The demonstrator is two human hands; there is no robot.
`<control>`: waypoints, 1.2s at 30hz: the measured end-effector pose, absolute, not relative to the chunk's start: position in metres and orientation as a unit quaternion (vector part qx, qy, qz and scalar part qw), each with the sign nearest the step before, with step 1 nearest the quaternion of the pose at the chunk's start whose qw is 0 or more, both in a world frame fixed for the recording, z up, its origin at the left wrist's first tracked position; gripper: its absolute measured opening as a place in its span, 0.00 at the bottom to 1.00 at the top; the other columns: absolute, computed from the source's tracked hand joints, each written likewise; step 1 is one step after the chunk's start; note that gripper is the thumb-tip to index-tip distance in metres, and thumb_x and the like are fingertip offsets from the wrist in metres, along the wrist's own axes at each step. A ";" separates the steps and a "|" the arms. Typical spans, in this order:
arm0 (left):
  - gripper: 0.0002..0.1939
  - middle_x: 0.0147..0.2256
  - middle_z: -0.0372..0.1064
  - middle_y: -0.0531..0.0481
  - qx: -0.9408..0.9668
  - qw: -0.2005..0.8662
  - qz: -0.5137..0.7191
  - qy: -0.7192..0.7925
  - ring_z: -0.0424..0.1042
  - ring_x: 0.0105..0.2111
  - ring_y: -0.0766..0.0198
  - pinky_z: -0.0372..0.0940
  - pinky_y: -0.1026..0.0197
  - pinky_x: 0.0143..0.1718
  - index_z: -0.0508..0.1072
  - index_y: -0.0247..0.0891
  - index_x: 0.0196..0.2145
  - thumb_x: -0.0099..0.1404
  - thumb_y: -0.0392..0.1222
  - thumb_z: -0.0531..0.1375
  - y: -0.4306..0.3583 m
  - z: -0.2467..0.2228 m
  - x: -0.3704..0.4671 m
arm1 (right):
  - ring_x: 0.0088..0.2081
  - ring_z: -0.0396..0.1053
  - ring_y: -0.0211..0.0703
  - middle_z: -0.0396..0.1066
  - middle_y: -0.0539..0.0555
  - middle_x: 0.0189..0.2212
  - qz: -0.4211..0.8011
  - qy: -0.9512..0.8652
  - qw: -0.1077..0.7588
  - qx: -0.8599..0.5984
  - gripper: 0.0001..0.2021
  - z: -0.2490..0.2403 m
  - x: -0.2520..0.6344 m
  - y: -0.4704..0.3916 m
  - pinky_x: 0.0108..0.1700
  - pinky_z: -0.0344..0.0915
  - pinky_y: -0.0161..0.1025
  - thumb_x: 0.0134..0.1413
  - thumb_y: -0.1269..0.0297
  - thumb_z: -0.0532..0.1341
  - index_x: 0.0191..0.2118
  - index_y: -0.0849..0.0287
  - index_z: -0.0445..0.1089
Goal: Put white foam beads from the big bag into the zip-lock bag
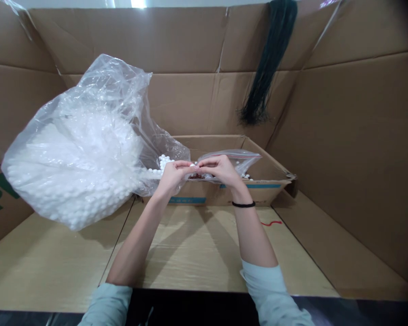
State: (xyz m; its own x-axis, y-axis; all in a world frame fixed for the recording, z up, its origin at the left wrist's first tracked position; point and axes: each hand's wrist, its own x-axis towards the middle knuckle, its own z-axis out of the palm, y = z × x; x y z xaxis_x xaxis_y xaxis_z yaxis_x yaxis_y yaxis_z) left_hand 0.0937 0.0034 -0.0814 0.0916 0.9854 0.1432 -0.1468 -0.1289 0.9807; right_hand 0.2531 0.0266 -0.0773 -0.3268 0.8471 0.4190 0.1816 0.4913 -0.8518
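My left hand [172, 175] is closed in a pinch on a small white ball [192, 165]. Fingertips of my right hand [223, 169] meet it there, also pinched; what they hold is too small to make out. Both hands are over the front edge of a shallow cardboard box [212, 194]. Beside my left hand, loose white balls [165, 160] spill at the mouth of a large clear plastic bag [112, 86] full of them. Under my right hand lies a clear zip bag [246, 157] with a red seal line. Small dark reddish bits [196, 175] show below my fingers.
Tall cardboard walls [183, 40] surround the wooden table [190, 262] at the back and sides. A bundle of dark green strands [272, 63] hangs over the back wall. A short red string [271, 223] lies on the table right of my right forearm.
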 end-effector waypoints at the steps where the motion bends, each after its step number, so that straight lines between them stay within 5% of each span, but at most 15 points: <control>1: 0.13 0.15 0.64 0.54 0.523 0.519 0.542 0.405 0.61 0.18 0.71 0.55 0.65 0.21 0.75 0.32 0.24 0.41 0.42 0.69 0.004 -0.082 0.093 | 0.28 0.70 0.40 0.75 0.52 0.25 0.357 -0.736 0.456 -0.351 0.09 -0.078 0.254 0.027 0.34 0.65 0.36 0.37 0.61 0.67 0.26 0.61 0.76; 10: 0.07 0.16 0.66 0.53 0.540 0.489 0.539 0.423 0.53 0.15 0.73 0.49 0.64 0.19 0.76 0.33 0.24 0.48 0.40 0.64 0.002 -0.080 0.093 | 0.29 0.68 0.39 0.73 0.52 0.24 0.302 -0.778 0.431 -0.342 0.14 -0.074 0.253 0.022 0.33 0.62 0.35 0.47 0.55 0.61 0.27 0.61 0.76; 22: 0.18 0.24 0.73 0.49 0.539 0.491 0.559 0.396 0.71 0.26 0.65 0.63 0.63 0.30 0.74 0.33 0.30 0.40 0.42 0.70 0.009 -0.089 0.092 | 0.30 0.69 0.40 0.73 0.49 0.24 0.118 -0.781 0.432 -0.436 0.11 -0.074 0.250 0.016 0.33 0.60 0.32 0.49 0.63 0.56 0.26 0.61 0.75; 36: 0.16 0.32 0.77 0.44 0.629 0.339 0.571 0.404 0.74 0.34 0.58 0.66 0.61 0.36 0.78 0.32 0.33 0.46 0.43 0.67 0.014 -0.099 0.088 | 0.29 0.69 0.37 0.76 0.54 0.28 -0.053 -0.833 0.371 -0.407 0.10 -0.067 0.244 0.009 0.33 0.58 0.32 0.51 0.71 0.57 0.25 0.61 0.75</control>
State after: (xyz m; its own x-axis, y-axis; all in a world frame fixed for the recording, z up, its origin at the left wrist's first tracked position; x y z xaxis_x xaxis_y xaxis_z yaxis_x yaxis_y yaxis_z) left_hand 0.0882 0.0141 -0.0987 0.0206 0.8956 0.4444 0.1215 -0.4434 0.8880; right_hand 0.2443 0.0093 -0.0669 -0.3940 0.6378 0.6618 0.7172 0.6637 -0.2127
